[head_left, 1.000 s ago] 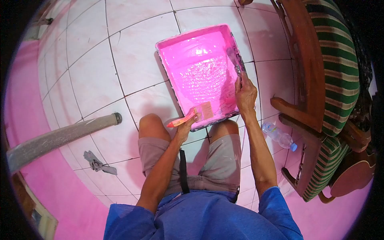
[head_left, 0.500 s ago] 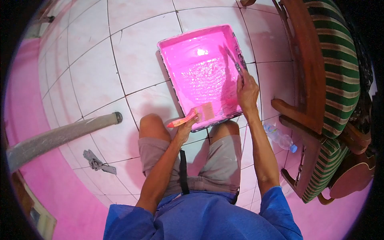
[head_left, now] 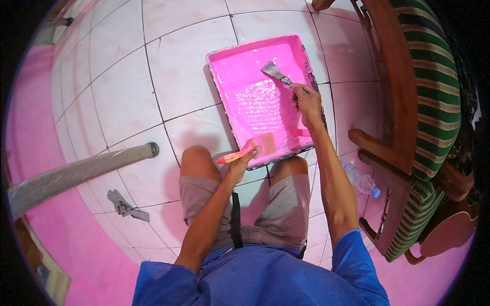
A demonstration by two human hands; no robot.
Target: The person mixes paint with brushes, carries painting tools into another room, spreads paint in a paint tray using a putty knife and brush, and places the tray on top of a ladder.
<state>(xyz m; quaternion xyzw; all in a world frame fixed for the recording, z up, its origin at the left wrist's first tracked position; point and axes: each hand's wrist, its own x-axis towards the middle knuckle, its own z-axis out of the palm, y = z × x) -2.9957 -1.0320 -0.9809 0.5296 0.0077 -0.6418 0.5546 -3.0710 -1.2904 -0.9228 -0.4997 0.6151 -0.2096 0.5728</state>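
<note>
Paint tray (head_left: 255, 46), on tiled floor (head_left: 122, 76), holds pink paint (head_left: 252, 99). Plastic bottle (head_left: 361, 181) to R: label unreadable; no other legible text. Putty knife (head_left: 279, 75): blade swung inward from tray's R side to over paint, prob. shifting work there; R hand (head_left: 309, 104) closed round handle. Paintbrush (head_left: 247, 149): L hand (head_left: 240, 166) pinches it, near L corner.

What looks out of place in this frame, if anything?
On the tiled floor, a plastic bottle lies on its side near a striped chair, and a crumpled grey cloth lies loose on the left; both look casually dropped.
</note>
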